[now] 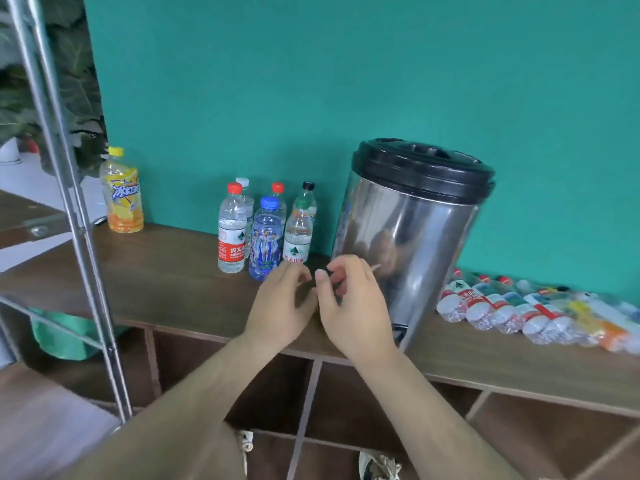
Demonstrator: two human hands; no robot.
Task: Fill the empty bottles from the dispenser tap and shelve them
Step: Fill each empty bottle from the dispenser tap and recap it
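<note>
My two hands meet over the wooden counter [166,271], just in front of the steel dispenser [408,237] with its black lid. My right hand [353,306] pinches a small black cap [323,271] between thumb and fingers. My left hand [280,306] curls around what seems to be a clear bottle under that cap; its body is mostly hidden and blurred. The dispenser's black tap [400,332] shows low down, right of my right wrist. Several capped bottles [266,233] stand upright behind my left hand. Several empty bottles [519,310] lie on the counter right of the dispenser.
A yellow tea bottle [123,195] stands alone at the counter's left end. A metal rack post [69,188] rises at the left, with a green basin [59,334] behind it. Open wooden cubbies [346,403] run under the counter. A teal wall backs everything.
</note>
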